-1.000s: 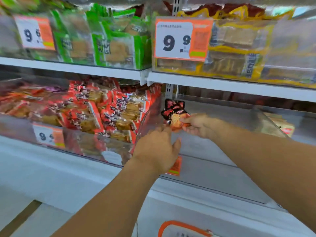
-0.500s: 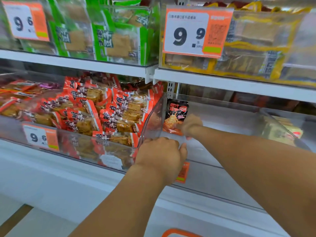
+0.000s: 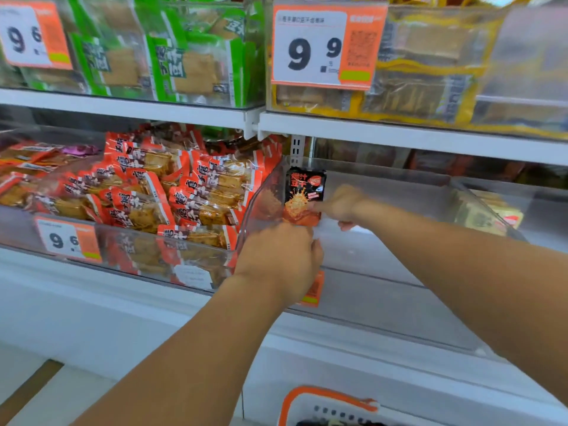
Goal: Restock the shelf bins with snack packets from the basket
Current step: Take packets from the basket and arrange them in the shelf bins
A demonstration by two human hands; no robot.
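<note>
Black-and-red snack packet (image 3: 302, 195) standing upright at the back left corner of the clear acrylic bin (image 3: 384, 272), leaning against the bin's left wall, beside the neighbouring bin of orange tofu packets (image 3: 172, 195). Looks light and soft: thin glossy film, a flat pillow shape with a small amount of contents, likely to slide on the smooth bin floor and to flop forward if released without support. Probably crushable only a little, yet best taken by the sealed edges or pinched flat across the lower half, where the film is stiffest and the contents give some body. Right hand (image 3: 344, 206) reaching in over the bin front, fingertips at the packet's lower right edge, apparently pinching or steadying it; motion blur, so exact curl of the fingers hard to read. Left hand (image 3: 279, 259) at the bin's front left corner, fingers curled over the rim, seemingly bracing the bin; whether anything else is held inside that hand cannot be told. Bin otherwise nearly bare, so plenty left to restock. Above, on the upper shelf, green packets (image 3: 184, 66) and yellow packets (image 3: 424, 87) behind orange price tags (image 3: 325, 44). Below, at the frame's bottom edge, orange-rimmed basket (image 3: 325, 404), contents barely in view
</note>
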